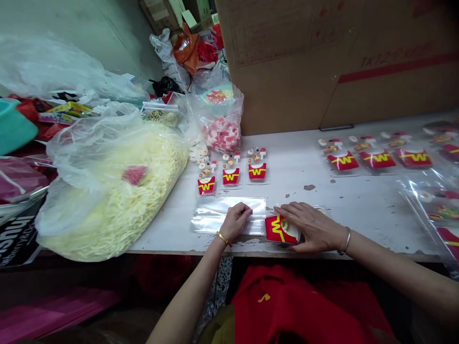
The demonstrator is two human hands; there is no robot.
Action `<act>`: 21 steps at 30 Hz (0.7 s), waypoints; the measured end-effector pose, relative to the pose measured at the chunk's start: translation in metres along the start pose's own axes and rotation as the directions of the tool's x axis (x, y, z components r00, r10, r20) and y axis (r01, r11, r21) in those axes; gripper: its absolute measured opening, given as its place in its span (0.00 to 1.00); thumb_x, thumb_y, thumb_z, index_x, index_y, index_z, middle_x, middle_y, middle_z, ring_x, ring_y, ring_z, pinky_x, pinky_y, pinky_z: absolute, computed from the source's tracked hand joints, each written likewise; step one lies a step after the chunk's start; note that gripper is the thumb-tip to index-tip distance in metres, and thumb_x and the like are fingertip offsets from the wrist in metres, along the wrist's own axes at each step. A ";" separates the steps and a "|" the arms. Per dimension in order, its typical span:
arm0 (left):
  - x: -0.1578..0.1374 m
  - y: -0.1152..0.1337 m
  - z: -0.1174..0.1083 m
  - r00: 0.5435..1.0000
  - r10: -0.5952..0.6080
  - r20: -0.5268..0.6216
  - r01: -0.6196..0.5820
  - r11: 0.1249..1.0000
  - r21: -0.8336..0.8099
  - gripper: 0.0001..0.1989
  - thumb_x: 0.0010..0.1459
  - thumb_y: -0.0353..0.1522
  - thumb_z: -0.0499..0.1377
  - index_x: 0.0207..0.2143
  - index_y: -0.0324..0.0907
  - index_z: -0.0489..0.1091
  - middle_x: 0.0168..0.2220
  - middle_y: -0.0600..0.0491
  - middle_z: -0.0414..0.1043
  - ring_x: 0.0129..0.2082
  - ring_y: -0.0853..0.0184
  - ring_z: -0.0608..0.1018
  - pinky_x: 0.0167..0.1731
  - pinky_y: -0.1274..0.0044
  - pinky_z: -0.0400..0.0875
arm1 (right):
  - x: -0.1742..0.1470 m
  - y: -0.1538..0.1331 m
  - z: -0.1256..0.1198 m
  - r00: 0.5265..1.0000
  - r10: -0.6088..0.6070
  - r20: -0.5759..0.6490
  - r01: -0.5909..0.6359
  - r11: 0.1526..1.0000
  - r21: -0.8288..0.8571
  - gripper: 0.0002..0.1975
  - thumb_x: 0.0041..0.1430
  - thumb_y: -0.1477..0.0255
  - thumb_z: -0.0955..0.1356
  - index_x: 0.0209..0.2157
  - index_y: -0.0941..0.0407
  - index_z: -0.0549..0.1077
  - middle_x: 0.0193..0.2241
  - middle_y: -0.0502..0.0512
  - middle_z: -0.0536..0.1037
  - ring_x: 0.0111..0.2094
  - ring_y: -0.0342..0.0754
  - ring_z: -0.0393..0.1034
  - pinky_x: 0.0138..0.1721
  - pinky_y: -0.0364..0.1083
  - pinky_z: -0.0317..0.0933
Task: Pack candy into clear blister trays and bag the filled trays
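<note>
My left hand [236,221] is closed, with its fingers curled and thumb pressed in, over flat clear plastic bags [208,217] near the table's front edge. Whether a bag edge is pinched in it is too small to tell. My right hand [315,227] reaches over a red fries-box piece with a yellow W [275,229], gripping it between fingers and thumb. A pale part shows at that piece's right end, partly under the fingers. Clear film lies around it. Just beyond the bags are three clear packs [230,177], each holding a red fries box and tiny food charms.
A large clear bag of pale yellow sticks [143,196] bulges at left. Behind it stands a bag of pink-and-white pieces [222,134]. A big cardboard box [287,67] walls off the back. Several filled packs [377,159] lie at right. The white table [297,186] has chipped spots.
</note>
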State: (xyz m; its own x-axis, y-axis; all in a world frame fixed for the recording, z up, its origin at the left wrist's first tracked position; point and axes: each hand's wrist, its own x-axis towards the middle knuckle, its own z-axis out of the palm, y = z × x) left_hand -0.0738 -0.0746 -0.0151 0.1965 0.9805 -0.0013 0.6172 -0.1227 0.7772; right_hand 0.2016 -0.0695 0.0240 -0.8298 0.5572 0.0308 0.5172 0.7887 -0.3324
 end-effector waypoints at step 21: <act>-0.037 0.048 0.027 0.977 0.175 -0.124 -0.077 0.826 0.559 0.21 0.52 0.25 0.53 0.50 0.42 0.63 0.49 0.47 0.67 0.48 0.60 0.68 0.47 0.69 0.60 | 0.014 -0.019 0.021 0.994 0.049 0.102 -0.051 0.998 0.024 0.47 0.46 0.55 0.69 0.64 0.56 0.50 0.56 0.67 0.60 0.52 0.62 0.56 0.50 0.57 0.54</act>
State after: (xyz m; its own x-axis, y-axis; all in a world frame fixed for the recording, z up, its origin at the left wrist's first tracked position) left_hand -0.0306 -0.1209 0.0055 0.2058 0.9552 0.2126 0.9202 -0.2629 0.2901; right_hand 0.1754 -0.0817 0.0104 -0.8207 0.5655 -0.0817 0.5540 0.7524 -0.3565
